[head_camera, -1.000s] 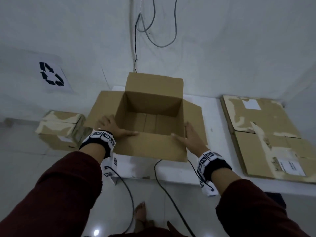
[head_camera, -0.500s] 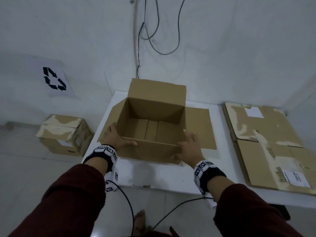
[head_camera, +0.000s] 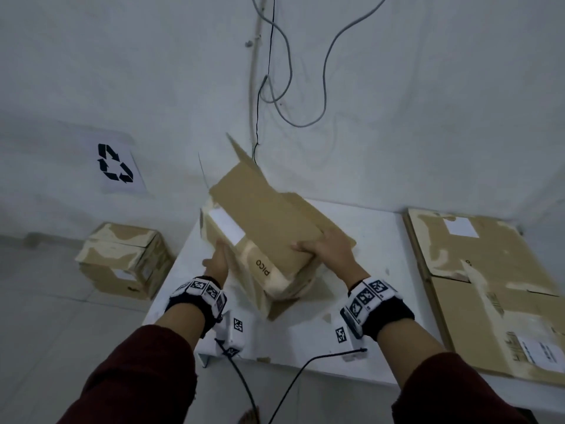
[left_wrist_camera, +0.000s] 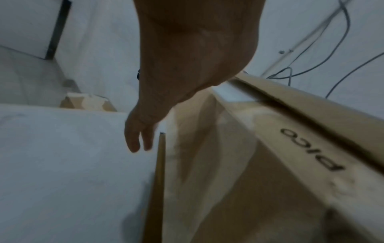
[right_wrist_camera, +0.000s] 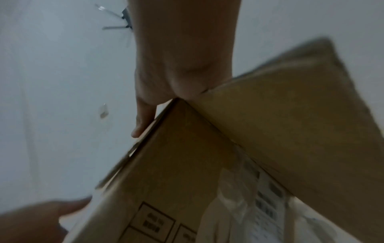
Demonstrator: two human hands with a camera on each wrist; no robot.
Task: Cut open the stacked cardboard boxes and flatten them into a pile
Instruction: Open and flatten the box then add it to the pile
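I see a white table point(head_camera: 379, 240) set against a pale grey wall point(head_camera: 428, 87), with grey floor tiles to its left. Loose cables point(head_camera: 305, 117) hang down the wall above the table, and a sheet with a recycling mark point(head_camera: 114, 163) is fixed to the wall at the left. The box point(head_camera: 269, 221) is tipped over at an angle on the middle of the table, flaps loose, one side lettered "PICO" facing me. My right hand point(head_camera: 328, 250) grips its near upper edge, fingers curled over the cardboard; the right wrist view shows the thumb side pressed on the corner, though the picture is blurred. My left hand point(head_camera: 218, 261) lies against the box's left side; in the left wrist view its fingers point(left_wrist_camera: 133, 141) hang down fairly straight beside a flap edge, and I judge it relaxed rather than clasping, though part of the palm is hidden by the box. The underside of the box and its far flaps cannot be made out. A pile point(head_camera: 489, 286) of flattened cardboard lies on the right part of the table, cut off by the frame edge. A second, taped box point(head_camera: 122, 258) stands on the floor to the left, well apart from the table. Cords from both wrist bands trail over the near table edge.
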